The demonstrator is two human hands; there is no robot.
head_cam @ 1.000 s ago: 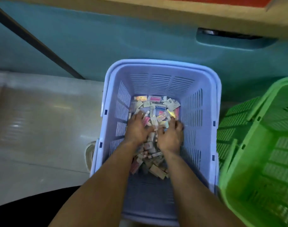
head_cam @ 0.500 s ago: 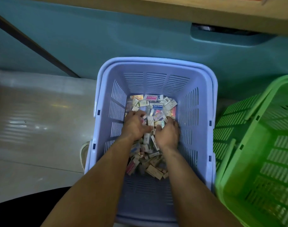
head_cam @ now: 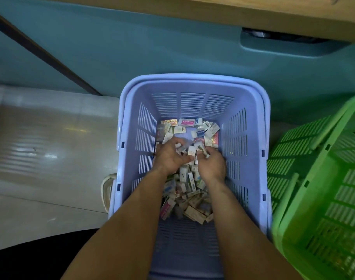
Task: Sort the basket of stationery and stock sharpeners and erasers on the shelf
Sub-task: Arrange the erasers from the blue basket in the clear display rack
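Pale floor (head_cam: 41, 148) far left. Purple basket (head_cam: 243, 138) centre, eraser packs (head_cam: 187, 122) heaped on its bottom: one heap, dozens, too jumbled for exact count; sharpeners not made out. Left hand (head_cam: 169, 156) down in heap, fingers curled round several packs. Right hand (head_cam: 213, 166) just beside it, curled round a few more. Packs likely light, stiff, slick-wrapped, quick to spill from handful; better cupped from below than pinched. Green basket (head_cam: 314, 199) right, close against purple one. Two baskets, two hands.
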